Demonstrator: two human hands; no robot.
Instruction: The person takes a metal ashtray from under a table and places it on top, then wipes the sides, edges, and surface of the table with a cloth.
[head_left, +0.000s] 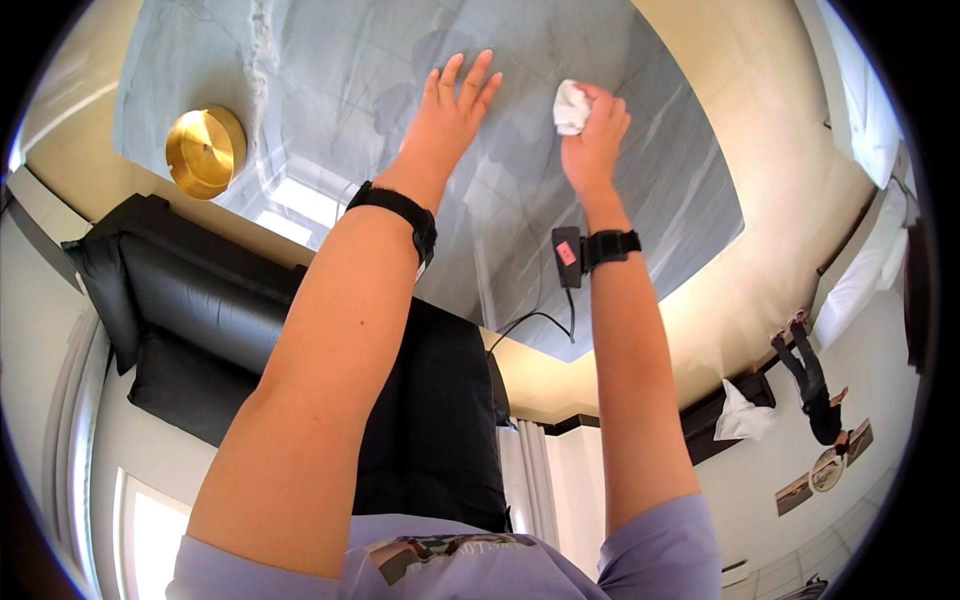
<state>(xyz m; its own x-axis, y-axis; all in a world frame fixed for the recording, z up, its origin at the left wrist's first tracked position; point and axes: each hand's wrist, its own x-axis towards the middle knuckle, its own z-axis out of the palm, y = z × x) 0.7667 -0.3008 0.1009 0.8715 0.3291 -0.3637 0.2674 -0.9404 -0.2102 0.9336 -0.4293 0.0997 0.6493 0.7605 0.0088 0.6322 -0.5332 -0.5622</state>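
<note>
A glossy grey marble-patterned tabletop (330, 67) spreads out before me. My left hand (454, 112) is over it near the middle, fingers apart and pointing away from me, with nothing in it. Whether its palm touches the surface I cannot tell. To its right, my right hand (596, 135) grips a crumpled white cloth or tissue (571, 108) above or against the table. Darker smudged patches (397, 109) show on the surface around my left hand. A round gold ashtray (206, 152) stands at the table's left side.
A black leather sofa (202, 292) lies close at the left. From the device strapped to my right wrist (568, 257), a black cable (536, 313) runs over the table edge. In the background at right are a person (814, 390), a white pillow (745, 412) and white bedding (859, 277).
</note>
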